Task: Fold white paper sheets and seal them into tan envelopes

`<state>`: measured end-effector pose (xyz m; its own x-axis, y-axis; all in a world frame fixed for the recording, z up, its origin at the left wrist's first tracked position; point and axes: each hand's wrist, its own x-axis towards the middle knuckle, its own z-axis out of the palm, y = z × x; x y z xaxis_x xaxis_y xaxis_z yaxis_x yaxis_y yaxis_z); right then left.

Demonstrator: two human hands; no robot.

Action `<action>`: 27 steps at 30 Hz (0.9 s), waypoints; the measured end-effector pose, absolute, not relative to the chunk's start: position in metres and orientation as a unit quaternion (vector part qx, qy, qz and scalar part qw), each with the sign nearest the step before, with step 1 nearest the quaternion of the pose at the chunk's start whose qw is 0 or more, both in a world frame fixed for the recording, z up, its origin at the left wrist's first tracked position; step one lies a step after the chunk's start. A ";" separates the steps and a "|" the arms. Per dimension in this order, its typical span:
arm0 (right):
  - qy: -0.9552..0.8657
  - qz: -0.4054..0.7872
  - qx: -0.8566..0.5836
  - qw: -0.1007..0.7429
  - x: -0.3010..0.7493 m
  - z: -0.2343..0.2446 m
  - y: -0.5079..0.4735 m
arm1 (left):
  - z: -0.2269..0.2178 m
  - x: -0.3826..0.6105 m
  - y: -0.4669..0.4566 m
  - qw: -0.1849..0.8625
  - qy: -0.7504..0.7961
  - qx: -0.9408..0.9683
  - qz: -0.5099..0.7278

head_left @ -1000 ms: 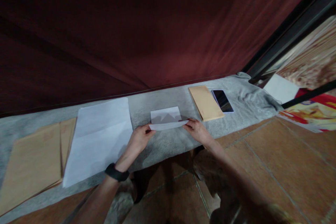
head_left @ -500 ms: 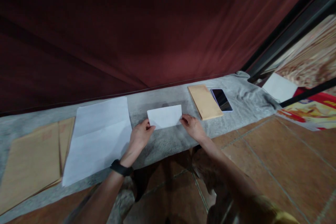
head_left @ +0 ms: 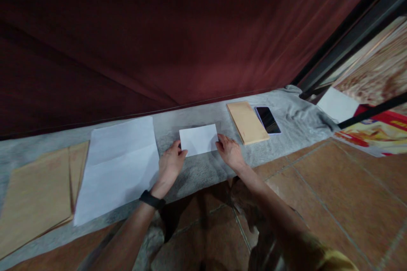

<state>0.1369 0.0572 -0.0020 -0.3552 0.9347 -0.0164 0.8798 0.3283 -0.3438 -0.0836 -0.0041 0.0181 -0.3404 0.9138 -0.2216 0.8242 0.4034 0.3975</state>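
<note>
Our left grip point(head_left: 171, 161) is all but closed at one short end of the small white paper point(head_left: 199, 139), its thumb over the near left corner and its fingers at the edge. Our right grip point(head_left: 231, 151) has its fingers curled at the opposite end; whether they pinch the paper or only touch it, we cannot tell. So the paper lies directly between our hands, slightly beyond them, its long axis running from one to the other with a small tilt; neither hand is clearly nearer.

Beneath the paper we have a bench point(head_left: 197, 180) draped in soft grey cloth. Just left of the paper, past our left hand, lies a large creased white sheet point(head_left: 122, 152), and farther left, overlapping kraft envelopes point(head_left: 34, 199). Near the paper's right end is a narrow kraft envelope point(head_left: 248, 123), with a smartphone point(head_left: 269, 120) just past it. Beyond the paper, across a strip of cloth, we face a dark red curtain point(head_left: 190, 38); below it, on our side, is tiled floor point(head_left: 318, 186).
</note>
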 end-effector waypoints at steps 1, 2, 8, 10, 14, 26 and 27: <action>-0.810 0.147 -0.561 0.090 0.137 -0.002 0.057 | 0.019 -0.083 -0.004 0.208 0.812 0.535 0.108; -0.811 0.146 -0.560 0.088 0.137 -0.001 0.057 | 0.019 -0.083 -0.004 0.209 0.812 0.535 0.108; -0.810 0.139 -0.563 0.087 0.136 -0.002 0.057 | 0.017 -0.082 -0.003 0.214 0.816 0.525 0.108; -0.811 0.136 -0.564 0.082 0.135 -0.003 0.058 | 0.017 -0.083 -0.003 0.211 0.817 0.525 0.110; -0.811 0.129 -0.565 0.077 0.134 -0.004 0.059 | 0.016 -0.082 -0.003 0.205 0.816 0.528 0.110; -0.807 0.118 -0.575 0.066 0.130 -0.001 0.056 | 0.019 -0.078 -0.005 0.198 0.827 0.516 0.102; -0.807 0.117 -0.574 0.065 0.130 -0.001 0.056 | 0.019 -0.077 -0.005 0.196 0.828 0.516 0.101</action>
